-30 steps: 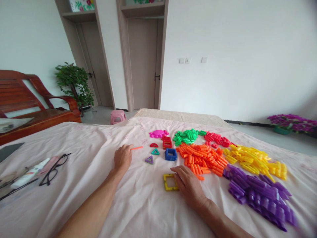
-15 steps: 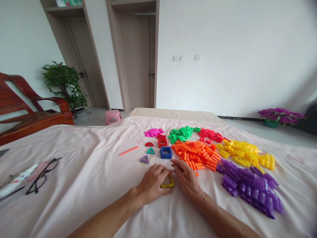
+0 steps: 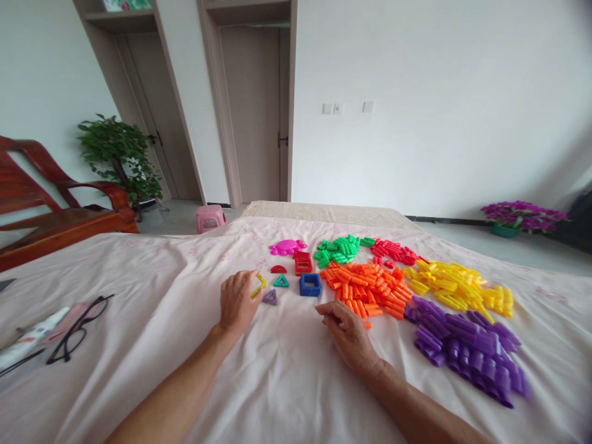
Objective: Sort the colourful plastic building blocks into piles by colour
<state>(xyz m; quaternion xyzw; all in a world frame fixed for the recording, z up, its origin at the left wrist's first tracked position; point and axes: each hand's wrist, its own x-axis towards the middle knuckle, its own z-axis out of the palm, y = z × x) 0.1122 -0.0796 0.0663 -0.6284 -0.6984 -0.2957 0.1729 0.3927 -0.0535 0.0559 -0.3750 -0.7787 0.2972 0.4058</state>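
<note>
My left hand (image 3: pixel 238 300) pinches a yellow square magnetic tile (image 3: pixel 259 286) between thumb and fingers, tilted at the left of the small pieces. Just right of it lie a purple triangle tile (image 3: pixel 270 297), a teal triangle tile (image 3: pixel 281 281) and a red half-round tile (image 3: pixel 279 269). My right hand (image 3: pixel 348 333) rests on the cloth, fingers loosely bent and nothing visible in them. Near its fingertips sit the blue square tiles (image 3: pixel 309 285), apparently stacked, with red square tiles (image 3: pixel 303 264) behind. The thin orange stick is hidden by my left hand.
Heaps of plastic tube pieces lie to the right: orange (image 3: pixel 370 287), green (image 3: pixel 340 250), red (image 3: pixel 398 251), yellow (image 3: pixel 456 285) and purple (image 3: pixel 472 354). A pink crab-shaped piece (image 3: pixel 287 247) lies at the back. Black glasses (image 3: pixel 76 333) and a white tube (image 3: pixel 32 339) lie left.
My left hand has lifted the yellow square tile from the cloth near my right hand and carried it left and farther away. My right hand has barely moved.
</note>
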